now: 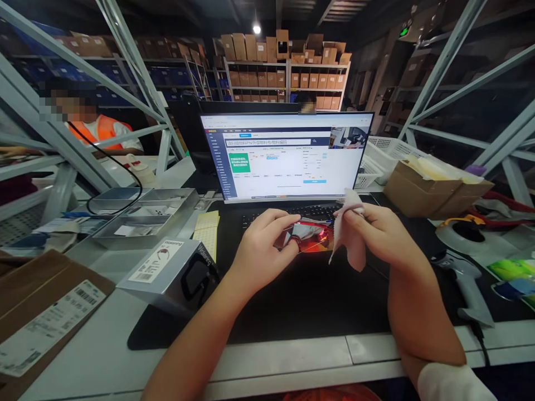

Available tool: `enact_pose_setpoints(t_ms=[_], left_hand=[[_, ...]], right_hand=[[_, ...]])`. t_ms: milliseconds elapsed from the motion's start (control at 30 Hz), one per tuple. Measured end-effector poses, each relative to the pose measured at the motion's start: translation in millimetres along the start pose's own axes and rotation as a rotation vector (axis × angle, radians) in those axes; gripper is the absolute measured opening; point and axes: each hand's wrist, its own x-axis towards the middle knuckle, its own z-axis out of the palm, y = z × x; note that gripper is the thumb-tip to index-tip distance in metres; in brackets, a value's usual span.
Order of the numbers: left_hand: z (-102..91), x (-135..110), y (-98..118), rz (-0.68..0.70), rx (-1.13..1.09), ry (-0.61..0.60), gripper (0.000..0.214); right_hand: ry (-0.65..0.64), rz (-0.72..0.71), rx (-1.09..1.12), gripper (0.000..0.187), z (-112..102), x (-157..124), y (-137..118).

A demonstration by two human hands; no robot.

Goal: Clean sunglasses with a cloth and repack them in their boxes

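Observation:
My left hand is closed around a flat, glossy item with a reflective red and dark face, its exact kind unclear. The thumb and fingers grip its left end. My right hand pinches a limp, whitish cloth with a zigzag edge, which hangs down beside the item's right end. Whether the cloth touches the item, I cannot tell. Both hands are above a black desk mat, just in front of a keyboard that they partly cover.
A lit monitor stands behind the keyboard. Left are a grey product box, yellow sticky sheets, grey trays and a carton. Right are a barcode scanner and a cardboard box. A person in an orange vest sits beyond the frame.

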Motion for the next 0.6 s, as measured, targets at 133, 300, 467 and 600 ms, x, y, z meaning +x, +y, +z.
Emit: enact_pose_setpoints(t_ms=[133, 300, 467, 600], left_hand=[[0.5, -0.4, -0.7, 0.0, -0.002, -0.007, 0.04], [0.2, 0.2, -0.4, 0.005, -0.024, -0.003, 0.039], [-0.4, -0.4, -0.4, 0.015, -0.022, -0.006, 0.039], [-1.3, -1.0, -2.0, 0.028, -0.004, -0.018, 0.038]], right_hand=[[-0.057, 0.016, 0.082, 0.047, -3.3, -1.1, 0.9], [-0.053, -0.004, 0.218, 0.056, -4.6, -2.8, 2.4], [0.002, 0.029, 0.37, 0.059, -3.6, -3.8, 3.2], [0.153, 0.009, 0.45, 0.067, -4.9, -5.1, 3.5]])
